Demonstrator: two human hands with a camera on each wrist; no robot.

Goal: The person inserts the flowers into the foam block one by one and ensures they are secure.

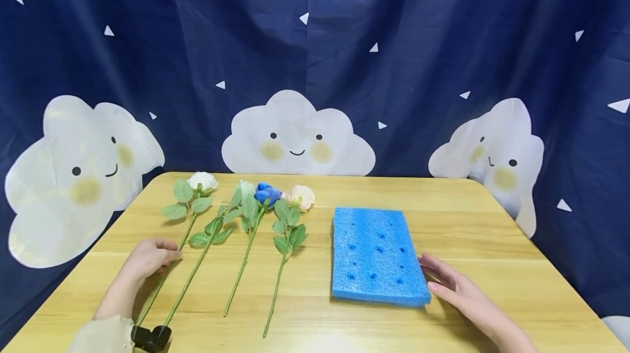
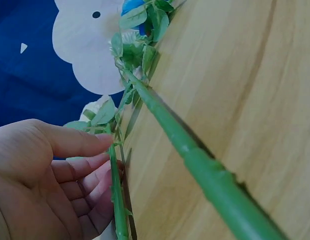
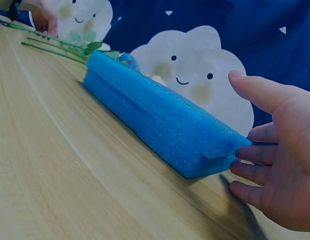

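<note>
At the table's left, my left hand (image 1: 153,258) has its thumb and fingers about the green stem (image 2: 116,192) of a white rose (image 1: 202,180), which lies on the table. Thumb and fingertips meet the stem in the left wrist view. Beside it lie a pale green-white rose (image 1: 244,189), a blue rose (image 1: 268,194) and a pale pink rose (image 1: 301,197), all with long leafy stems. My right hand (image 1: 455,287) is at the right edge of a blue foam block (image 1: 371,257) dotted with small holes. Its fingers are extended, the fingertips at the foam's side (image 3: 160,125).
The wooden table (image 1: 305,309) carries the roses on the left and the foam right of centre. Behind its far edge hangs a dark blue curtain (image 1: 266,41) with smiling clouds. A black device (image 1: 150,337) is at my left wrist, over the stem ends.
</note>
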